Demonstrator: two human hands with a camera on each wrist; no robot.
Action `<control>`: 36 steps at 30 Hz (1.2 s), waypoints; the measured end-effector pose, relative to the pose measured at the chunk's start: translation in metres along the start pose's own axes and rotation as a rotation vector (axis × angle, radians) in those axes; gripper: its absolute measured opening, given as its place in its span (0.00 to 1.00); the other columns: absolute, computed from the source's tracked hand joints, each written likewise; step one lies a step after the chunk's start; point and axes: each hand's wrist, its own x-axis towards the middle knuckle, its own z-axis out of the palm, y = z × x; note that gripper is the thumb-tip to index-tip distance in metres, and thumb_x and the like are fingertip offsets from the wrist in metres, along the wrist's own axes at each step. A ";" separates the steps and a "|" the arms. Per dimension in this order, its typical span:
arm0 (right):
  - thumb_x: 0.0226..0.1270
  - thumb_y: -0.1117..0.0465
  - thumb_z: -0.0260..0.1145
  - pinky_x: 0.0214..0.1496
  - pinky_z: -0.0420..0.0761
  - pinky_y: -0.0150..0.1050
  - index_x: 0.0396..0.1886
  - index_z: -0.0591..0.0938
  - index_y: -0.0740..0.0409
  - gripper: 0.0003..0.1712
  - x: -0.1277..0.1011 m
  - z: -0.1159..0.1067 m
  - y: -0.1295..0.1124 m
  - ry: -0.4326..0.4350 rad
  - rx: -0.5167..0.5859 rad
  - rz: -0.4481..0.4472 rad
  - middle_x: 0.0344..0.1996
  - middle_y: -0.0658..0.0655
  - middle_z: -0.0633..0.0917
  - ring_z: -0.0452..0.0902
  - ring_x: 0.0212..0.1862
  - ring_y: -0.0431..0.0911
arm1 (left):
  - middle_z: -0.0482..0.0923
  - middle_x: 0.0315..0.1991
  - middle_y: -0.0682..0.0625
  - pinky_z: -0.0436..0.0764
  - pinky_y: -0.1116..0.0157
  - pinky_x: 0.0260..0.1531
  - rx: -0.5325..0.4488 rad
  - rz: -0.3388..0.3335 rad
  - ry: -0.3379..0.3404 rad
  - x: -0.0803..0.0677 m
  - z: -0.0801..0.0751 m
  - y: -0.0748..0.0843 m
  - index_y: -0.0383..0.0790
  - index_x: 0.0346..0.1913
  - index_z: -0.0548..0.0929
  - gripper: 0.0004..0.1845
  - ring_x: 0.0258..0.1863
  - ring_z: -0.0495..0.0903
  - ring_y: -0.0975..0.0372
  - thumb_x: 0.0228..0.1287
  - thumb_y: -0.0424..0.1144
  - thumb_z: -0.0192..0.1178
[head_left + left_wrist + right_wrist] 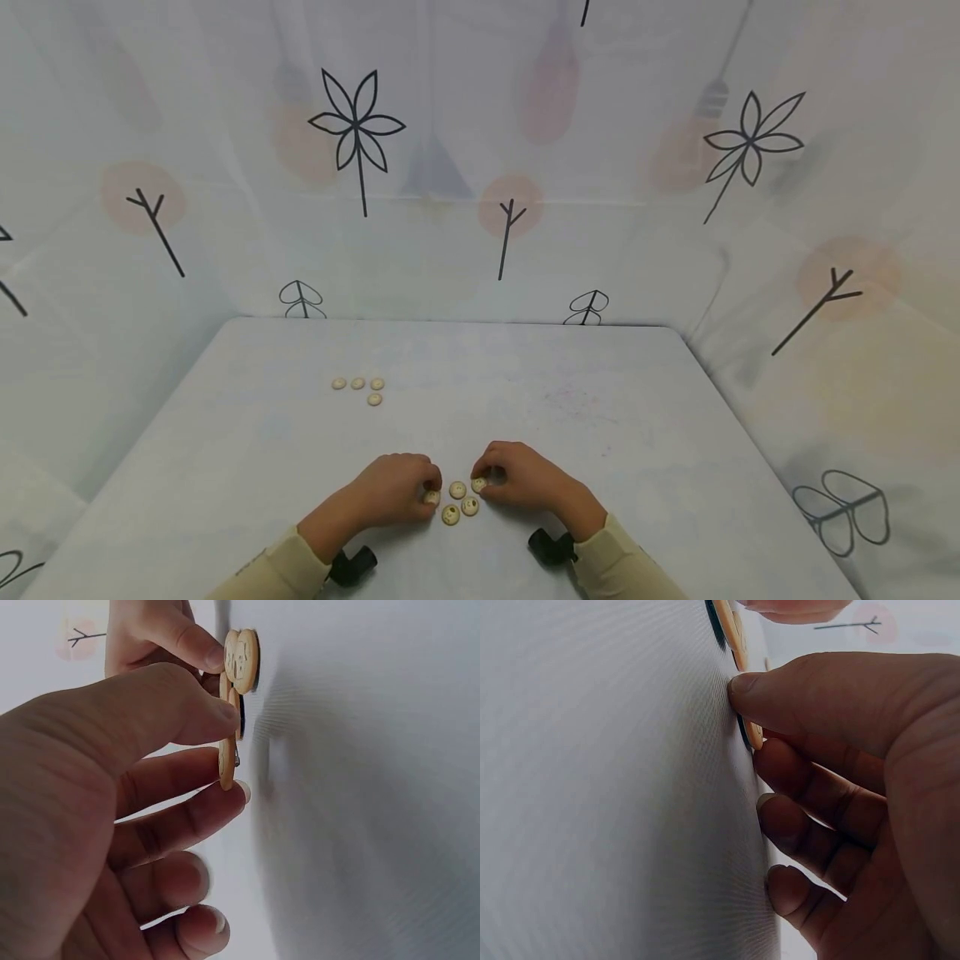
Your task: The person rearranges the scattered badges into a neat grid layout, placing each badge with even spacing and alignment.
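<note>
Small round cream-coloured discs with marks like faces lie on the white table. My left hand (396,490) pinches one disc (432,497) between thumb and fingers; in the left wrist view this disc (226,769) is seen edge-on, close over the tabletop. To its right, my right hand (525,477) pinches another disc (479,483) by its edge. In the right wrist view the thumb covers part of that disc (755,736), whose dark underside is against the table. Three loose discs, an upper one (457,490), a lower one (450,515) and a right one (469,506), lie between the hands.
Farther back on the left of the white table (637,400), three discs form a row, with a fourth-position disc (374,400) below the right end (377,383). A patterned cloth (442,250) hangs behind and beside the table. Each wrist carries a black camera (551,547).
</note>
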 end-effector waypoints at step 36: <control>0.61 0.54 0.69 0.45 0.76 0.31 0.42 0.85 0.41 0.09 -0.001 0.000 -0.001 0.013 -0.004 -0.011 0.38 0.37 0.80 0.73 0.39 0.31 | 0.81 0.34 0.61 0.78 0.60 0.39 0.016 -0.147 0.155 0.000 -0.007 -0.036 0.50 0.37 0.84 0.07 0.33 0.77 0.67 0.55 0.45 0.67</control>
